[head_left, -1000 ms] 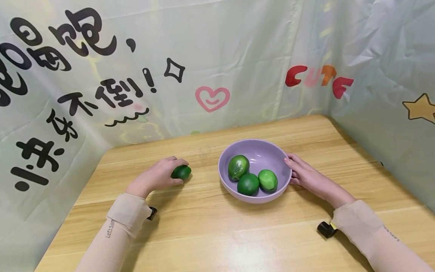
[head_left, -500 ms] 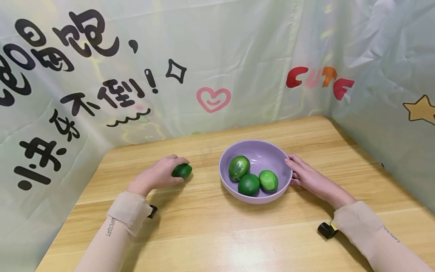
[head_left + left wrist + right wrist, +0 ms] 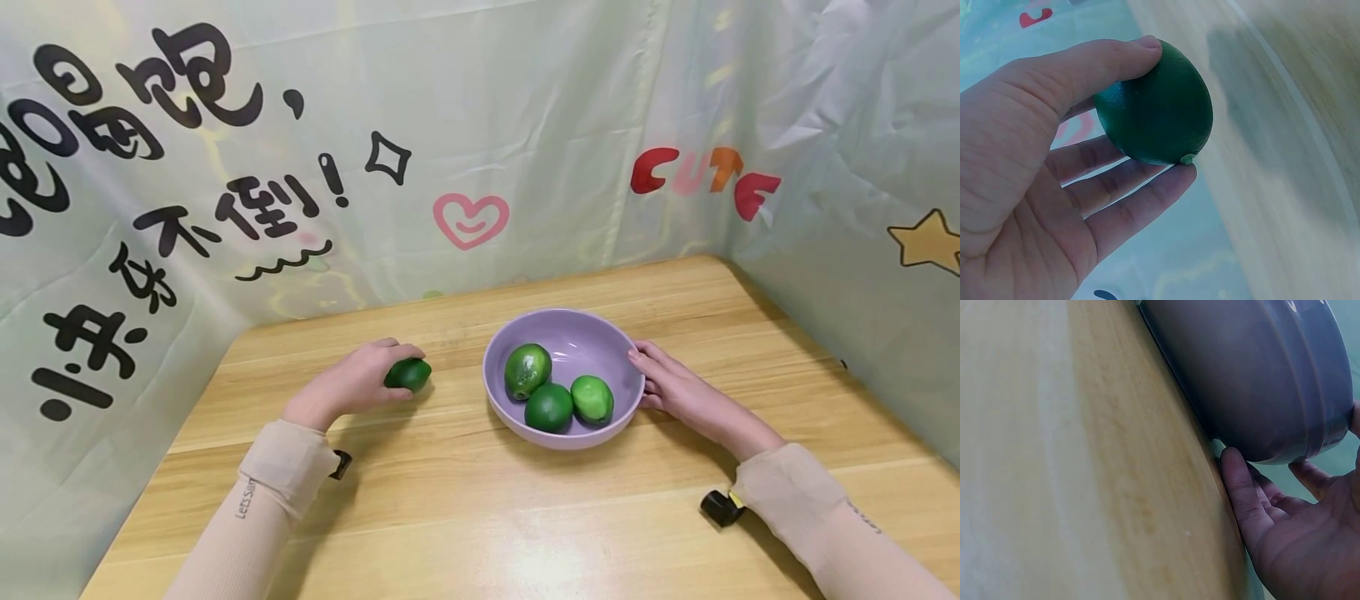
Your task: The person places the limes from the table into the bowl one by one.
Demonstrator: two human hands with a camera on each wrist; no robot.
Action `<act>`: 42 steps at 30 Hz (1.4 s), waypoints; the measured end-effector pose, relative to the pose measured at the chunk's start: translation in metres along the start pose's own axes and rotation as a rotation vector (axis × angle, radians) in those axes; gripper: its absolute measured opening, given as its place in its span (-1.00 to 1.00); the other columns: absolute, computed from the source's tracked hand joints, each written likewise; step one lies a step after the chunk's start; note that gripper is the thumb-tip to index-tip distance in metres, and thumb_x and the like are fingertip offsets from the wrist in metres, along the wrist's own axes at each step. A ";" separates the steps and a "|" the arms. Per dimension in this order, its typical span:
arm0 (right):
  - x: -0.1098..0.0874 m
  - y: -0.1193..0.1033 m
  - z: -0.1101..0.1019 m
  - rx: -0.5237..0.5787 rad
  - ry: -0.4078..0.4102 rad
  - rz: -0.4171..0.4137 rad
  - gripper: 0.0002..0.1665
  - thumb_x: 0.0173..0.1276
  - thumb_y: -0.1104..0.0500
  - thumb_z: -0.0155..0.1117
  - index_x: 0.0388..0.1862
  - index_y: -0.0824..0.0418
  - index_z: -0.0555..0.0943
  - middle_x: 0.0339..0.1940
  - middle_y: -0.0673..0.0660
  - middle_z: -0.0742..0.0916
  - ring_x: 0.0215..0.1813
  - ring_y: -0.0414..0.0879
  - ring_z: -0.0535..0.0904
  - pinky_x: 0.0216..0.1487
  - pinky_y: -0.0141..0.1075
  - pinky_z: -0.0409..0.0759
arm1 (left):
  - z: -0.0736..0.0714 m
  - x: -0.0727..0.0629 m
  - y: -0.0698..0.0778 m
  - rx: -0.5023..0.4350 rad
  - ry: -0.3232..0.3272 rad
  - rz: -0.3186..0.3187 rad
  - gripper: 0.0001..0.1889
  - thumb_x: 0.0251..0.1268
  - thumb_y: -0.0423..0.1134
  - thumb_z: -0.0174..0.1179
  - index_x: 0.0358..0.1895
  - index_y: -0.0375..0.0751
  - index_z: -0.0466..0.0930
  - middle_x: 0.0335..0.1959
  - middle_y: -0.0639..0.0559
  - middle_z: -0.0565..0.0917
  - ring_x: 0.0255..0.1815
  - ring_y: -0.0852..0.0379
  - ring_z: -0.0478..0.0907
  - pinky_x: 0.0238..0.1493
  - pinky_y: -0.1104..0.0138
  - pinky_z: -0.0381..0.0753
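My left hand [image 3: 358, 377] pinches a dark green lime [image 3: 408, 376] between thumb and fingers, to the left of a purple bowl [image 3: 562, 439]. In the left wrist view, the thumb lies on one side of the lime [image 3: 1166, 112] and fingertips meet the other, near its small stem nub. At the bowl's right side, my right hand [image 3: 678, 392] holds it with the thumb at the rim and other fingers against the outer wall. The bowl contains a mottled green avocado-like fruit [image 3: 528, 371], a dark green lime [image 3: 548, 408] and a brighter green lime [image 3: 592, 398].
The bowl stands on a wood-grain table [image 3: 480, 525]. A pale printed curtain [image 3: 555, 192] encloses the table's back and sides. Small black devices hang under both wrists, one by the right cuff [image 3: 722, 507].
My left hand has moved slightly right, toward the bowl, with the lime in its grip. The right hand and the bowl stay in place.
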State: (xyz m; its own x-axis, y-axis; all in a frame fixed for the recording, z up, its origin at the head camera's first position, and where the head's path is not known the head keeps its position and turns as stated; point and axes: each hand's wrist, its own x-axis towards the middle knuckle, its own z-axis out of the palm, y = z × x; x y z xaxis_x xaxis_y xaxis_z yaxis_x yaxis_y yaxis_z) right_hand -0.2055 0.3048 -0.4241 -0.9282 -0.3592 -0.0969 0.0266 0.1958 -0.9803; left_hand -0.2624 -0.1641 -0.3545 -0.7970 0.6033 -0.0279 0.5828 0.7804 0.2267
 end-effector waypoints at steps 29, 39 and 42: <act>-0.001 -0.001 0.001 -0.007 -0.003 -0.005 -0.17 0.83 -0.16 -0.26 0.75 0.36 -0.08 0.64 0.60 0.24 0.56 0.39 0.42 0.25 -0.42 0.66 | -0.012 0.012 0.014 0.003 0.024 0.052 -0.44 0.34 -0.23 0.50 0.39 -0.15 0.62 0.10 -0.18 0.69 0.00 -0.03 0.64 0.08 0.05 0.71; -0.001 -0.001 0.000 0.002 -0.001 -0.009 -0.17 0.83 -0.15 -0.25 0.75 0.37 -0.09 0.63 0.60 0.24 0.49 0.18 0.53 0.24 -0.42 0.67 | -0.019 0.021 0.023 0.011 0.018 0.072 -0.44 0.34 -0.21 0.50 0.39 -0.12 0.61 0.12 -0.17 0.69 0.03 -0.04 0.64 0.12 0.03 0.71; -0.001 -0.002 0.000 0.002 -0.003 -0.010 -0.17 0.83 -0.15 -0.26 0.75 0.37 -0.08 0.63 0.60 0.24 0.51 0.21 0.51 0.24 -0.42 0.67 | -0.021 0.023 0.027 0.015 0.012 0.069 -0.44 0.35 -0.21 0.50 0.39 -0.11 0.61 0.13 -0.16 0.69 0.04 -0.04 0.64 0.13 0.04 0.71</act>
State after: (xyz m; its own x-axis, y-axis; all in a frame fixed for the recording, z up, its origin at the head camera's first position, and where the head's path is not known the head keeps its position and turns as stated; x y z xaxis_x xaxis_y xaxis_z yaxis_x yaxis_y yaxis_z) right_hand -0.2047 0.3048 -0.4224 -0.9275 -0.3635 -0.0876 0.0182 0.1902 -0.9816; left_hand -0.2686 -0.1329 -0.3285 -0.7569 0.6535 -0.0008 0.6384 0.7396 0.2130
